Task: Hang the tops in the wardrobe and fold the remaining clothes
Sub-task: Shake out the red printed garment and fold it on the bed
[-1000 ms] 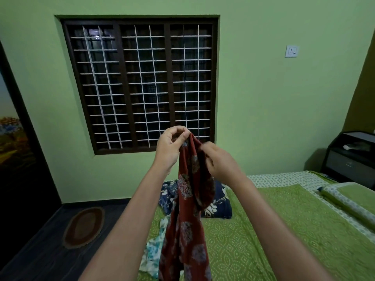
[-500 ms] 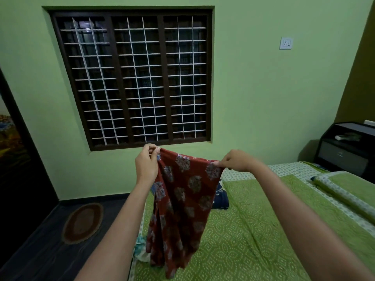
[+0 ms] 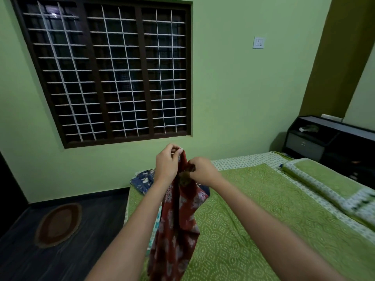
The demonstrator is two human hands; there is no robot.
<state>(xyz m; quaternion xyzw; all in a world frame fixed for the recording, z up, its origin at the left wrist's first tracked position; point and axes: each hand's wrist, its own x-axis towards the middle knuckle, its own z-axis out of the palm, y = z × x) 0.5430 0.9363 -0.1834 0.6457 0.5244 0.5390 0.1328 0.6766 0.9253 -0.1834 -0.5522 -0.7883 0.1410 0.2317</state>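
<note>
A dark red garment with a pale flower print (image 3: 178, 226) hangs in the air above the bed's near corner. My left hand (image 3: 166, 163) pinches its top edge from the left. My right hand (image 3: 203, 172) grips the same edge from the right, so the two hands almost touch and the cloth hangs bunched in one long fold. Behind the hands a blue printed garment (image 3: 143, 180) lies on the bed's far corner. A light patterned cloth (image 3: 156, 222) shows at the bed's left edge, mostly hidden by the red garment.
The bed (image 3: 263, 209) has a green patterned cover and a green pillow (image 3: 328, 183) at the right. A dark bedside unit (image 3: 328, 138) stands beyond it. A brown oval mat (image 3: 58, 224) lies on the dark floor at the left, under a barred window (image 3: 109, 72).
Half a second ago the red garment was stretched wide between my hands. Now my hands have come together and the cloth hangs folded lengthwise. The view has tilted slightly.
</note>
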